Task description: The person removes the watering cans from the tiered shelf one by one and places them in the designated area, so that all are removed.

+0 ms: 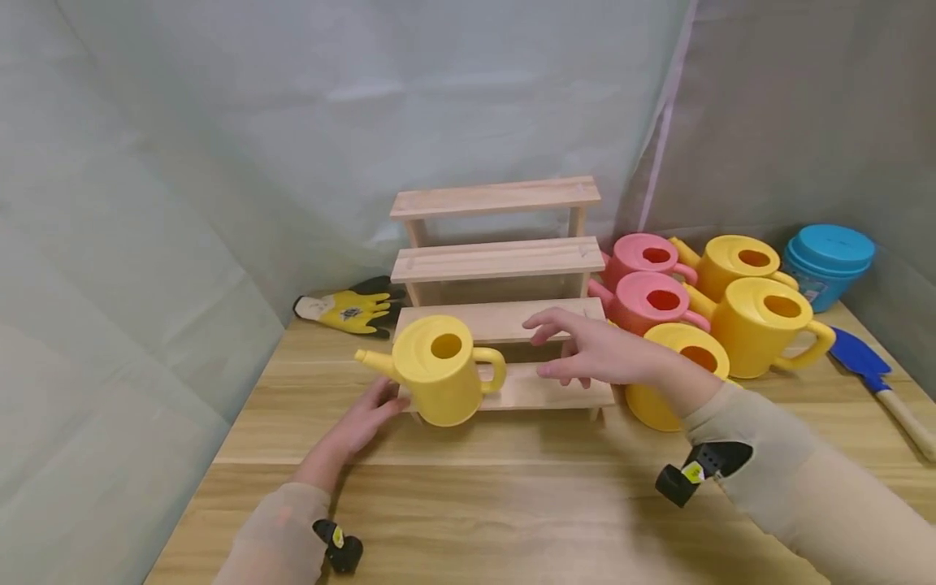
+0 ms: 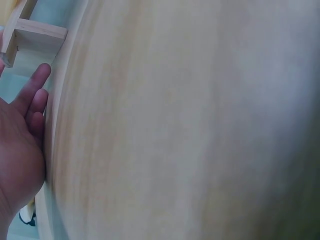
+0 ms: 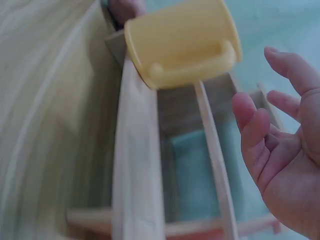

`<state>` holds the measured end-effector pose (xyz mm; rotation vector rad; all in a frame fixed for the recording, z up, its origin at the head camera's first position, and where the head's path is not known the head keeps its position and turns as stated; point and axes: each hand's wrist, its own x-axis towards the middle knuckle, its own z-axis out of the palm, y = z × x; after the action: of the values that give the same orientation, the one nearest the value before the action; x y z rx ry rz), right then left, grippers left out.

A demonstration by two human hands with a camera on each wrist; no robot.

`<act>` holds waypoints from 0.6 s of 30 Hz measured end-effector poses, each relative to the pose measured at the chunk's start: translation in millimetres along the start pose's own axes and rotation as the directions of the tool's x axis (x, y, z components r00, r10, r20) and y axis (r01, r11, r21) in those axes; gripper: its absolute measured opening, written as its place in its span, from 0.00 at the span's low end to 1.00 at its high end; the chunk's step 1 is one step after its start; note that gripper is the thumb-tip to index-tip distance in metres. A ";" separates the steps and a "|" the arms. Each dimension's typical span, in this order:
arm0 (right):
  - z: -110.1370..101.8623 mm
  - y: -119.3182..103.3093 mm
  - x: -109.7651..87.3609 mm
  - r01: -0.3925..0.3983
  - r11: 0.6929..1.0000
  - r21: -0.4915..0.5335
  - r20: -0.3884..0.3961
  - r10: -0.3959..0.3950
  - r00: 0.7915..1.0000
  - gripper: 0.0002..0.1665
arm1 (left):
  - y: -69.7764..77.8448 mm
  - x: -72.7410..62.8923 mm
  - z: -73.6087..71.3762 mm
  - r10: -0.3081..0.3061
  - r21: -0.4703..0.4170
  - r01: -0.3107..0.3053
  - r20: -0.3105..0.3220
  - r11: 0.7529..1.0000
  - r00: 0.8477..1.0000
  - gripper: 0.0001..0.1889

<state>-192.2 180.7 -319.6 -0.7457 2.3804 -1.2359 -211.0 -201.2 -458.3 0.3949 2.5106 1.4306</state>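
Observation:
A yellow watering can point(image 1: 439, 378) stands upright on the left part of the lowest tier of a wooden stepped shelf point(image 1: 541, 388), spout to the left and handle to the right. My left hand point(image 1: 366, 418) is low beside the shelf's left end, below the spout, its fingertips at the board's end and partly hidden. In the left wrist view, its fingers point(image 2: 31, 95) reach out loosely beside the shelf. My right hand point(image 1: 595, 345) hovers over the lower tiers, right of the can's handle, fingers spread and loosely bent with nothing in them.
Right of the shelf stand two pink watering cans point(image 1: 647, 302) and several yellow ones point(image 1: 764, 325). Behind them is a blue bucket point(image 1: 829, 260); a blue hand shovel point(image 1: 866, 361) lies at the right. Yellow-and-black gloves point(image 1: 347, 310) lie left of the shelf, near the fabric wall.

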 end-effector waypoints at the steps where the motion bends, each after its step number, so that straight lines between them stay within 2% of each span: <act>1: 3.9 -0.9 4.5 0.006 1.000 0.009 0.004 -0.006 1.000 0.37 | 0.0 0.0 -0.1 0.000 0.002 0.000 -0.003 1.000 1.000 0.33; 8: 27.2 -4.1 29.0 0.032 0.997 0.072 -0.031 -0.030 0.999 0.34 | 0.8 -0.7 -0.5 -0.016 0.009 0.016 0.001 1.000 1.000 0.34; 12: 38.9 -6.8 37.6 0.016 0.991 0.132 -0.061 -0.008 0.998 0.30 | 0.3 -0.6 -0.9 -0.016 0.010 0.016 0.003 1.000 1.000 0.34; 18: 54.1 -7.6 46.5 0.036 0.974 0.225 -0.078 -0.019 0.997 0.22 | -0.6 -0.1 -1.5 -0.030 0.008 0.030 0.000 1.000 1.000 0.35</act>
<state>-198.4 114.5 -346.5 -0.6728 2.2422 -1.5400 -211.4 -202.8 -458.0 0.3571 2.5124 1.4095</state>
